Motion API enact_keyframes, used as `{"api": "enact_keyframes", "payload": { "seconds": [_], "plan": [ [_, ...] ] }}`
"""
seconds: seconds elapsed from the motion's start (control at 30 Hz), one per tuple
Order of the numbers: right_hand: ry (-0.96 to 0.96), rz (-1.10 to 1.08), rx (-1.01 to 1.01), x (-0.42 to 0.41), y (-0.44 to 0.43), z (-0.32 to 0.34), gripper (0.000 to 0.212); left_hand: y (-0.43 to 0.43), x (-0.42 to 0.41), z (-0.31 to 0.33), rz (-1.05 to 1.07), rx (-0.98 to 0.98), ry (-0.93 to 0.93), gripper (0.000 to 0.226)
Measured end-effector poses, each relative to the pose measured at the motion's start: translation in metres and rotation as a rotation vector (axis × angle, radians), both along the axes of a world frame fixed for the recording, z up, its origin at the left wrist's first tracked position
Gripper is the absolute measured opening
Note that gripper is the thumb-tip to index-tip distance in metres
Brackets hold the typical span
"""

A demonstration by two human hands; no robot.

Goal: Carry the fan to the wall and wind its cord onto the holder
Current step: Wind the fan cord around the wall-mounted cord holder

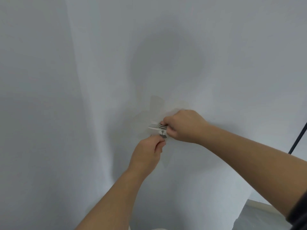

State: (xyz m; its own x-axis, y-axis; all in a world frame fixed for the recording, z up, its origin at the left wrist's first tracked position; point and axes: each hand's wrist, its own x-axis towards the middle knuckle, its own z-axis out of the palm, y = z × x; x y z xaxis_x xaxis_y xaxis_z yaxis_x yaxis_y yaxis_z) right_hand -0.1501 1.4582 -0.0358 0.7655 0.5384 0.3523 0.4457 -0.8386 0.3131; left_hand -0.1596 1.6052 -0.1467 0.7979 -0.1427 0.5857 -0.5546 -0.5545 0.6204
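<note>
A small white holder is fixed to the white wall, with its arms sticking out. Several turns of grey cord lie wound around it. My right hand presses against the holder's right side, fingers closed over the wound cord. My left hand is just below the holder and pinches the cord's lower part between thumb and fingers. The fan itself is out of view, apart from a white sliver at the bottom edge that I cannot identify.
A thin black pole or cable runs diagonally at the right edge. At the bottom right the wall meets a pale skirting and grey floor. Shadows of my head and arms fall on the wall.
</note>
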Motion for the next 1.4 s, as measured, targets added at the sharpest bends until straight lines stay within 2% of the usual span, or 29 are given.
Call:
{"api": "enact_keyframes", "payload": {
  "seconds": [0.13,0.37,0.57,0.83,1.1,1.27,1.4],
  "plan": [
    [0.104,-0.016,0.015,0.000,-0.003,0.006,0.031,-0.004,0.001,-0.001,-0.080,-0.017,0.029,0.020],
    [0.250,-0.055,0.058,0.007,-0.003,0.014,0.038,-0.011,-0.008,-0.004,-0.123,-0.077,0.332,0.020],
    [0.271,-0.048,0.030,0.006,-0.003,0.016,0.042,-0.015,-0.016,-0.004,-0.132,-0.100,0.391,0.022],
    [0.209,0.002,-0.110,0.003,-0.007,0.016,0.044,-0.015,-0.020,-0.005,-0.197,-0.085,0.500,0.026],
    [0.135,0.038,-0.233,0.006,-0.011,0.010,0.047,-0.037,-0.021,-0.005,-0.222,-0.027,0.465,0.034],
    [0.168,0.016,-0.301,0.009,-0.009,0.013,0.052,-0.043,-0.016,-0.005,-0.216,0.021,0.456,0.036],
    [0.155,0.014,-0.366,0.009,-0.007,0.016,0.048,-0.045,-0.012,-0.006,-0.211,0.052,0.428,0.036]
  ]
}}
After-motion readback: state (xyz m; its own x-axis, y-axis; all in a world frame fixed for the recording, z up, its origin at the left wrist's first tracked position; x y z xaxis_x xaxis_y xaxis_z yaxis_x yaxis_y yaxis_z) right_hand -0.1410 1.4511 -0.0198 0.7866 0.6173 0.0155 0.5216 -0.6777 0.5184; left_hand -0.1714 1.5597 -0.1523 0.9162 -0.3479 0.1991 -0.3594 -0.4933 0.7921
